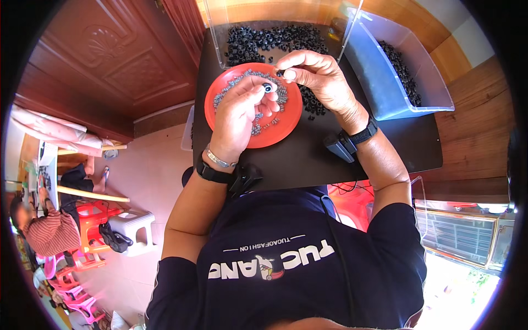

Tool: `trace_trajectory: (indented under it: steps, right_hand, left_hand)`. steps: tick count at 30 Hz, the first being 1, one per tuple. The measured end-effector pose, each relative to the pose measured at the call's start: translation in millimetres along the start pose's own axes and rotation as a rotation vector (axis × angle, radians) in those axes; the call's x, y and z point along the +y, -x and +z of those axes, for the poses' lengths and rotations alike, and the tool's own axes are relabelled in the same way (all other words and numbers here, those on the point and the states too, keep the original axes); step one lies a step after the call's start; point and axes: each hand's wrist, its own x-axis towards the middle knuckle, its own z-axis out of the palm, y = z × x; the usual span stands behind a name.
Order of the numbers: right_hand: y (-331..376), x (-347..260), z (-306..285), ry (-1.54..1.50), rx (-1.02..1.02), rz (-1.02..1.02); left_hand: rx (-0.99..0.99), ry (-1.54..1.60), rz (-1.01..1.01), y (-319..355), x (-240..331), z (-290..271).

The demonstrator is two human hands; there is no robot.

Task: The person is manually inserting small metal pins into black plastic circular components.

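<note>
Above a round red plate, my left hand is closed with a small black round part between thumb and fingers. That part shows a pale ring with a dark centre. Just to its right, my right hand pinches another small dark piece between thumb and forefinger. The two pieces are close but apart. Many small grey parts are spread over the plate, partly hidden by my left hand.
Behind the plate, a clear-walled box holds black round parts. Loose black parts lie right of the plate on the dark table. A translucent blue bin with black parts stands at right. A person sits far left near stools.
</note>
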Motion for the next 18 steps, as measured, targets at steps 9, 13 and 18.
trace_trajectory:
  steps: [9,13,18]
  right_hand:
    - [1,-7,7,-0.139,-0.001,-0.049]
    - [1,-9,8,-0.139,-0.025,-0.063]
    - [2,-16,12,-0.064,-0.047,-0.101]
  left_hand:
    - [-0.018,-0.042,-0.029,1,0,4]
    - [0.022,-0.037,-0.047,1,1,7]
    - [0.041,-0.043,-0.074,1,-1,7]
